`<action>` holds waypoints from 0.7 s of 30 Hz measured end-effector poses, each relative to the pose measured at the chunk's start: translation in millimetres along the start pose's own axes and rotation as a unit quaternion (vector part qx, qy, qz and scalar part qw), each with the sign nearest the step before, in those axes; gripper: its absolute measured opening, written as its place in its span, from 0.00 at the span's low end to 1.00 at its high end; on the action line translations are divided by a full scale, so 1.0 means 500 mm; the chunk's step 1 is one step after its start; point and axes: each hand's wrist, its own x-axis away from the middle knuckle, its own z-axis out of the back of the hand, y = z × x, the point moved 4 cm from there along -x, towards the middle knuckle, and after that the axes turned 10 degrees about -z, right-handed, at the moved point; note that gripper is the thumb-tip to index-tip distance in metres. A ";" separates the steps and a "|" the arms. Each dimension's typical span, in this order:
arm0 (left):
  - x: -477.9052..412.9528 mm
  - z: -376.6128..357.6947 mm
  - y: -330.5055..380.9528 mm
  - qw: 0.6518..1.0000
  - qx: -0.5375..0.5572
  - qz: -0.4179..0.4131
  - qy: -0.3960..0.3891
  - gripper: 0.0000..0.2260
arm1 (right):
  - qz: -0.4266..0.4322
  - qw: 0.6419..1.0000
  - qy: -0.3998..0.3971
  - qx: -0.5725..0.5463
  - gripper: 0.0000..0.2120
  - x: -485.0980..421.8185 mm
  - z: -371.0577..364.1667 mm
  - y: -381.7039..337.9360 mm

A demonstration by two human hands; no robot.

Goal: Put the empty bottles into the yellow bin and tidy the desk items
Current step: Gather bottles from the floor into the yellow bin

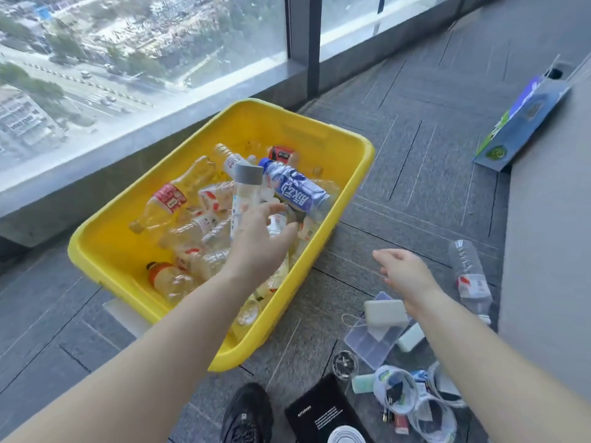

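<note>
A yellow bin (pixel 358 167) stands on the grey carpet and holds several empty plastic bottles. My left hand (pixel 260 241) reaches over the bin with spread fingers, right by an upright clear bottle with a grey cap (pixel 245 187) and a blue-labelled bottle (pixel 299 188) lying across the pile. No finger is curled round either bottle. My right hand (pixel 406 276) hovers over the carpet to the right of the bin, relaxed and empty. One clear bottle (pixel 470 276) lies on the floor further right.
Near my right forearm lie a white power bank (pixel 385 311), a clear compartment box (pixel 372 345), a black notebook (pixel 323 410) and bagged cables (pixel 412 398). A black shoe (pixel 246 414) is at the bottom. A blue board (pixel 524 123) leans on a grey surface (pixel 550 251). A window runs behind the bin.
</note>
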 end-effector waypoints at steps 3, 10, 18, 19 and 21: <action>0.013 -0.063 0.025 0.999 0.022 -0.001 -0.027 0.16 | -0.019 0.999 0.037 -0.006 0.16 -0.008 0.069 0.050; 0.003 -0.253 0.048 0.994 0.015 0.002 -0.105 0.17 | -0.041 0.992 0.119 -0.003 0.19 -0.064 0.233 0.142; -0.045 -0.484 -0.010 0.983 -0.014 0.020 -0.183 0.19 | -0.079 0.976 0.199 0.049 0.18 -0.191 0.341 0.258; -0.050 -0.508 -0.022 0.980 -0.024 0.019 -0.195 0.19 | -0.087 0.972 0.208 0.069 0.18 -0.205 0.348 0.271; -0.056 -0.554 -0.051 0.973 -0.049 0.024 -0.225 0.21 | -0.097 0.960 0.234 0.120 0.21 -0.233 0.359 0.298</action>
